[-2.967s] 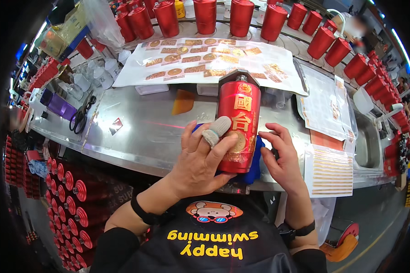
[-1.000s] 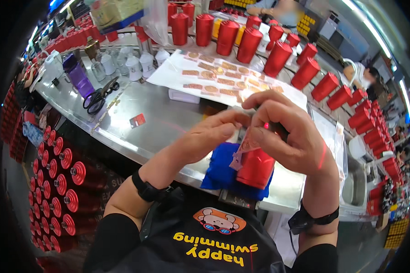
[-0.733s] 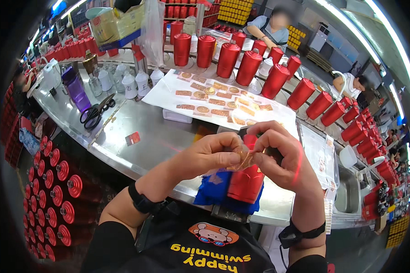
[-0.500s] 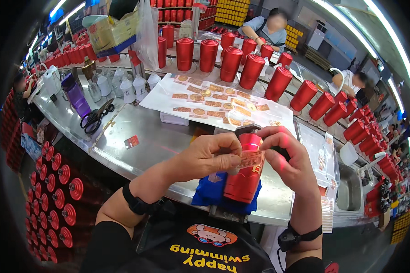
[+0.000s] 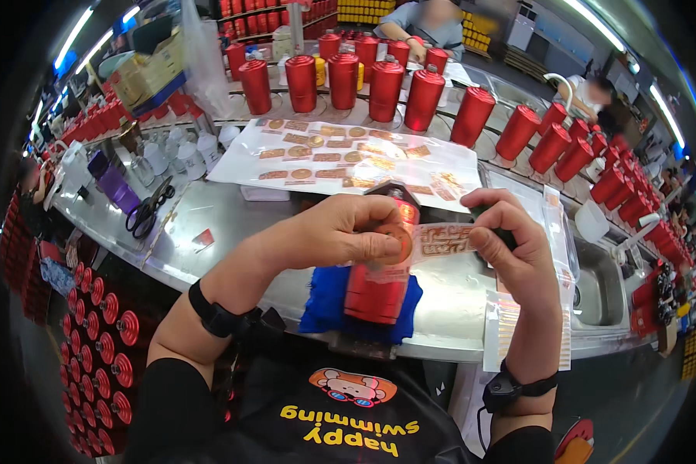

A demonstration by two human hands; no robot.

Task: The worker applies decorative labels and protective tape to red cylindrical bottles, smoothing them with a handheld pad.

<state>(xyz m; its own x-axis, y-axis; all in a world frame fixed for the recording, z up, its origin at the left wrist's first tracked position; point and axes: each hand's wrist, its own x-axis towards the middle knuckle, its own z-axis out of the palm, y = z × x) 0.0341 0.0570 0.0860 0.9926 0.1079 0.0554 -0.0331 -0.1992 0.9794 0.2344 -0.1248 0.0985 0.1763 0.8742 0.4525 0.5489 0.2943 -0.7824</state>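
A clear sticker strip with gold-red characters [image 5: 447, 239] is stretched between my two hands, above a red bottle [image 5: 375, 295]. My left hand [image 5: 356, 230] pinches its left end between thumb and forefinger, where a round gold emblem shows by the thumb. My right hand [image 5: 513, 236] grips the other end with thumb and fingers. The bottle lies tilted away from me on a blue cloth [image 5: 325, 300], its upper part partly covered by my left hand and the strip. Just beyond my hands is a white sheet [image 5: 240, 158] bearing rows of gold stickers [image 5: 298, 152].
Red bottles [image 5: 425, 100] line a curved conveyor behind the sheet. Black scissors [image 5: 148, 209], a purple bottle [image 5: 116, 184] and clear bottles stand at left. A sink [image 5: 602, 286] is at right. Capped red bottles [image 5: 100, 348] stack low at left. Co-workers sit across the line.
My right hand has moved right, drawing the strip out longer between my hands. The strip's lettered part has come away from in front of the bottle. The whole view has shifted slightly.
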